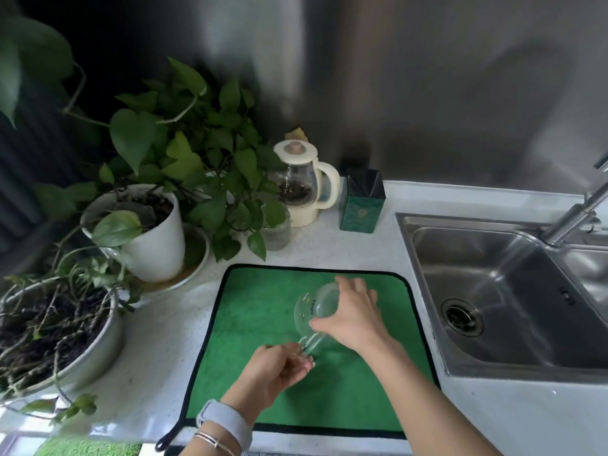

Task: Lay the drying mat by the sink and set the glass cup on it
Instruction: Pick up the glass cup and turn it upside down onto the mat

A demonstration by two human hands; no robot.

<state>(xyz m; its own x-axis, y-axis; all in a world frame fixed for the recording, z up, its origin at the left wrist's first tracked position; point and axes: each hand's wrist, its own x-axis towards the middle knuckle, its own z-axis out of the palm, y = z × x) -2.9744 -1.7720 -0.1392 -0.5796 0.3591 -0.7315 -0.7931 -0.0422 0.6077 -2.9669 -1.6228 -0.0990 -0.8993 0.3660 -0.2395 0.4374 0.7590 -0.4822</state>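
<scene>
1. Green drying mat (263,340) with black edging lies flat on the white counter (355,245), just beside the steel sink (493,291). Its right edge runs close along the sink's rim. The first half of the task looks done.

2. Glass cup (316,307) is over the middle of the mat, tilted on its side with the mouth facing left and away. Whether it touches the mat or hangs just above it cannot be told; the glass is clear and partly hidden.

3. Right hand (352,314) is clamped over the cup's body from above, thumb near the lower side, fingers wrapped across the top.

4. Left hand (279,370) sits below and left of the cup, fingers curled together near the cup's handle (307,343). It appears to pinch or steady the handle, but actual contact is not clear. A pale watch band and thin bracelets are on that wrist.

5. Judgement: the task is in its last stretch. The cup is at the mat but not yet set; it still has to be righted or turned mouth-down, rested on the mat, and both hands taken off.

6. Surroundings: potted plants (158,179) at left, a cream kettle (302,189) and a green box (360,205) at the back, all well apart from the mat's centre. The tap (572,215) stands over the sink.
</scene>
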